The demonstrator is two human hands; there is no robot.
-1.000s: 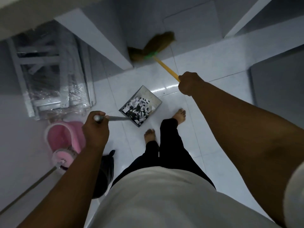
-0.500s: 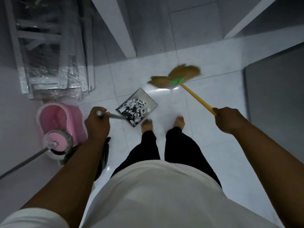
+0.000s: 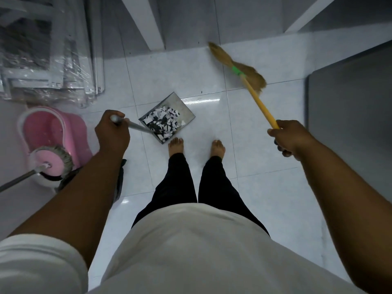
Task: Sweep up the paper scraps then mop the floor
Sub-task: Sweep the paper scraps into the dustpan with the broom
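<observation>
1. Between the left grip [image 3: 112,134] and the right grip [image 3: 290,138] the white tiled floor [image 3: 261,145] lies bare, apart from the person's two bare feet [image 3: 176,146].
2. Just right of the left grip the dustpan [image 3: 184,109], full of paper scraps [image 3: 163,124], blocks the way forward.
3. Left of the left grip a pink mop bucket [image 3: 53,128] and the mop [image 3: 53,160] crowd the floor; beyond them stand plastic-wrapped frames [image 3: 48,49] (stacked close together).
4. Ahead of the right grip the broom [image 3: 239,70] slants over open tiles.
5. Right of the right grip a grey panel [image 3: 350,107] closes that side.
</observation>
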